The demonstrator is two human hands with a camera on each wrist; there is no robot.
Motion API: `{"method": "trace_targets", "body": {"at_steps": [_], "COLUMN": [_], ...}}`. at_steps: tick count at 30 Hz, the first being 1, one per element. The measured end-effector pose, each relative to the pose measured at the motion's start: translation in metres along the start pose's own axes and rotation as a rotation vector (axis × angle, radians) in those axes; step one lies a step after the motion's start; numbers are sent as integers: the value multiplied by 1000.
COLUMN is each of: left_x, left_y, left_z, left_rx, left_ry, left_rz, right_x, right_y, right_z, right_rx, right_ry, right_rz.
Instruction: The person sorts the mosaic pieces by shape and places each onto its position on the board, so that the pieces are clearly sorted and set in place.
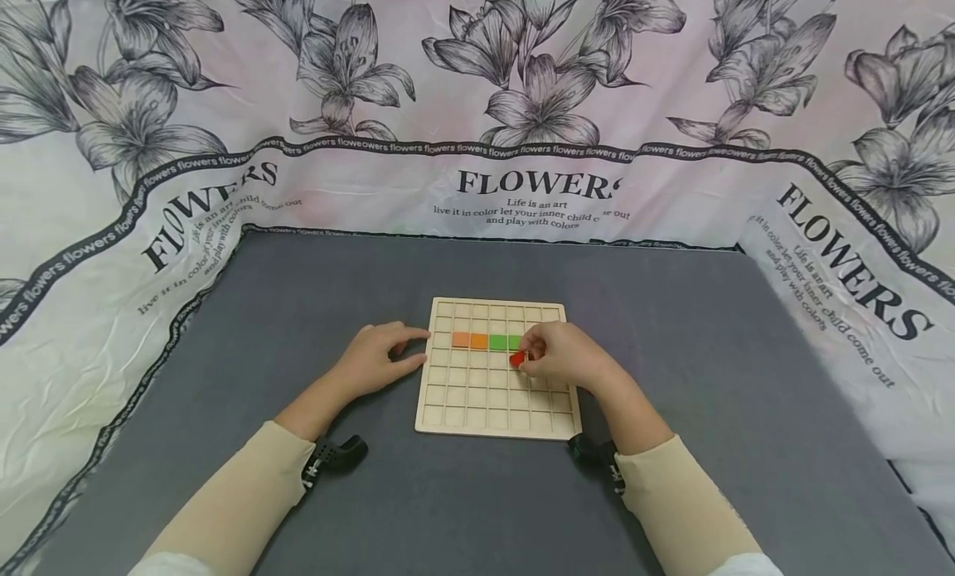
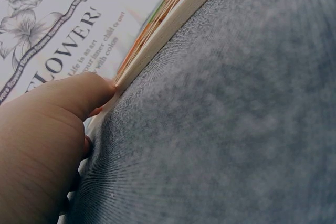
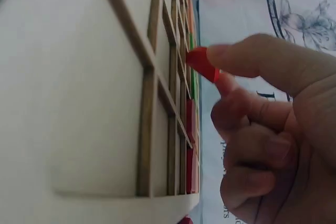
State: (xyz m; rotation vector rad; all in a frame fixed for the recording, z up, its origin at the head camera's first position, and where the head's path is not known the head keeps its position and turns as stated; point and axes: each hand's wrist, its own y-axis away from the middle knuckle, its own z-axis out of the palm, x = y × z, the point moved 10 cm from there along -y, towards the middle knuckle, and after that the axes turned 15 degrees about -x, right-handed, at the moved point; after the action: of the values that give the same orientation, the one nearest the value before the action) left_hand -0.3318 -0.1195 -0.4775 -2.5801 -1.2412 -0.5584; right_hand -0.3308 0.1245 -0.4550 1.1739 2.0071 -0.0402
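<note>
A light wooden board (image 1: 492, 394) with a raised grid of square cells lies on the dark cloth. Two orange tiles (image 1: 470, 341) and two green tiles (image 1: 505, 342) sit side by side in one row. My right hand (image 1: 567, 354) pinches a red tile (image 3: 202, 64) between thumb and finger; it is tilted over the cells just in front of the green tiles. Other red tiles (image 3: 190, 121) sit in cells beneath that hand, hidden from the head view. My left hand (image 1: 373, 359) touches the board's left edge with thumb and fingertips, holding nothing.
Dark grey cloth (image 1: 336, 286) surrounds the board on all sides. Behind it hangs a white, flower-printed sheet (image 1: 373, 186) with lettering. In the right wrist view, a small red piece (image 3: 186, 220) shows past the board's edge. Black wrist cameras (image 1: 343, 454) sit near the board's front.
</note>
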Motion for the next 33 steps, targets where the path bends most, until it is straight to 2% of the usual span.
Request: {"method": "trace_targets", "body": {"at_steps": [4,15,19,24,28,33], "left_x": [0,2,1,1,2,0], "left_y": [-1,-1,-1,-1,0,1], "left_z": [0,-1,0,1,0,0], "left_rx": [1,11,2,11,23,14], "left_ry": [0,1,2,7,0,2], "left_rz": [4,8,-2,3,10,-9], "right_x": [3,6,8,23,42,58], "right_y": [-2,1,9,26,36,39], "right_z": [0,-6,-17,-42,-48,-34], "right_rx": [27,76,105,139,56,-123], "right_ry": [38,101,102,79,48,-39], "right_rz": [43,96,103,122,165,206]}}
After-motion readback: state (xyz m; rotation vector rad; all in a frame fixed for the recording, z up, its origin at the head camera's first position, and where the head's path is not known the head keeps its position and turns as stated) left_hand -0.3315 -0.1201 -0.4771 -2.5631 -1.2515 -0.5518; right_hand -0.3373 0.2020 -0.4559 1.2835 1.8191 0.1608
